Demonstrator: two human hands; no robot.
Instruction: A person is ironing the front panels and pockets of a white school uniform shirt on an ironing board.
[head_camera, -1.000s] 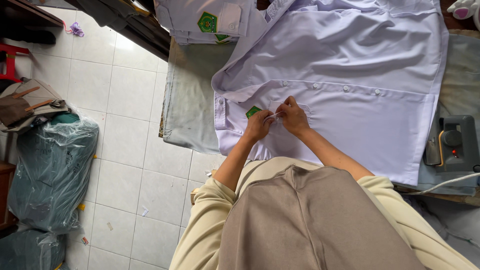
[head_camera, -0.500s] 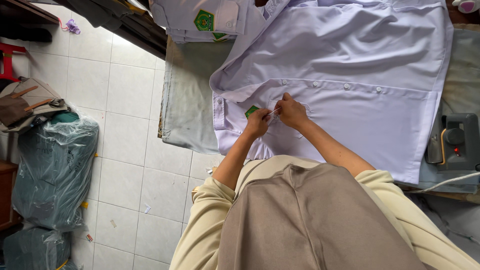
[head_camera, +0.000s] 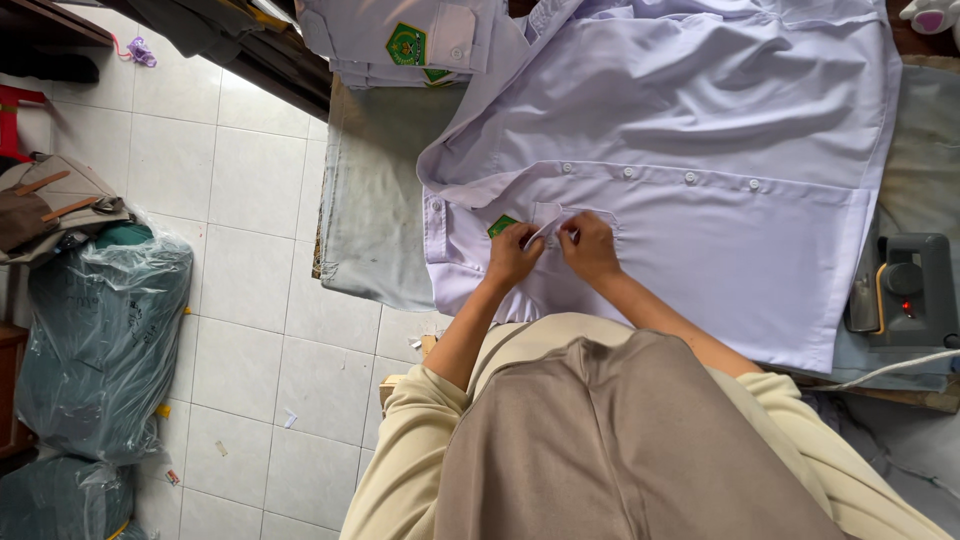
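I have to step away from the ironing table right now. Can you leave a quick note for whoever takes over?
Left hand: pinching the pocket flap of the white shirt, beside the green badge.
Right hand: pinching the same flap from the other side.
Shirt lies spread front-up, buttoned, on the padded table.
Done: folded shirts stacked at the far edge.
Left: this shirt is not folded. Iron sits at the right.

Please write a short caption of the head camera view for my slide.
Both hands, left hand and right hand, pinch the pocket flap of a white shirt spread on a padded table.
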